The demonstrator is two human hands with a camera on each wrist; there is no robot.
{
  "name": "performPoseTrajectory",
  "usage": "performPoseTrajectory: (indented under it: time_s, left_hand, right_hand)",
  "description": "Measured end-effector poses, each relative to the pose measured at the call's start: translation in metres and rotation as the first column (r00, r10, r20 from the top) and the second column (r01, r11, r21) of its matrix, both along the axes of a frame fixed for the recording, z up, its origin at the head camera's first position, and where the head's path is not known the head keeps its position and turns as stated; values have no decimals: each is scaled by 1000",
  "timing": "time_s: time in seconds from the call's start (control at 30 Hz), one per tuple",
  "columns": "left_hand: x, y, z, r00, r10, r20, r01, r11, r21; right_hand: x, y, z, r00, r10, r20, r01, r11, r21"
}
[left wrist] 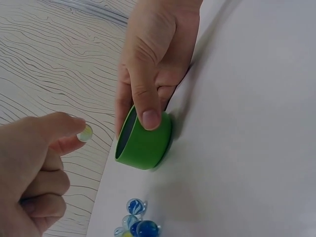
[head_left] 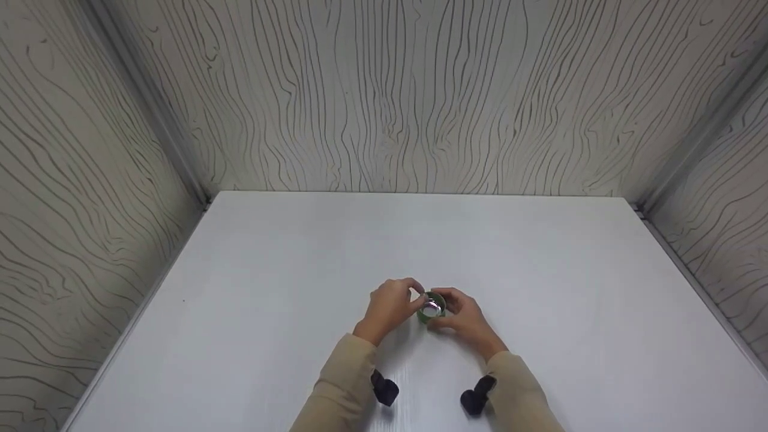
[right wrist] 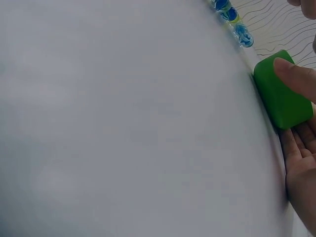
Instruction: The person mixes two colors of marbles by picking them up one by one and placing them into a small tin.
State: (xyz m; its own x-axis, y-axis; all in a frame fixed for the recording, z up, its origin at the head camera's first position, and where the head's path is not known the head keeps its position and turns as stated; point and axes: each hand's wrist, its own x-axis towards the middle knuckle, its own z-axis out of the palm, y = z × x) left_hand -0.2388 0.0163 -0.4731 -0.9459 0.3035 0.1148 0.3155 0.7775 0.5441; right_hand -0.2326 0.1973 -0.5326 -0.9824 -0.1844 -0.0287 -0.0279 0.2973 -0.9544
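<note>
Smooth green cup [left wrist: 148, 149], round & dark inside, sits on white table [left wrist: 242, 148], gripped by R. hand [head_left: 467, 317] — thumb along its side. L. hand [head_left: 391, 303], lower fingers curled, pinches clear, yellow-tinted marble [left wrist: 85, 134] nr. cup; glossy blue-swirled marbles [left wrist: 147, 228] lie across cup from R. hand.

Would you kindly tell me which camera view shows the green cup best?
The left wrist view: the green cup appears large, its rim and side plain, the right hand gripping it. The head view shows its opening from above, but small; the right wrist view, mainly its outer wall.
</note>
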Motion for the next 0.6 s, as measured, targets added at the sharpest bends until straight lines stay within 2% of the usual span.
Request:
performPoseTrajectory:
  time_s: [0.2,0.37,0.6]
  left_hand:
    - [0,3,-3,1000,21,19,-20,999,-25]
    - [-1,4,-6,1000,5,22,-5,1000,-22]
    - [-1,4,-11,998,-45,-41,45,999,-10]
  right_hand:
    - [0,1,1,1000,18,-16,-18,1000,5]
    - [1,1,2,999,26,-21,-26,1000,-6]
    - [-1,3,-1,999,46,-23,-47,998,-30]
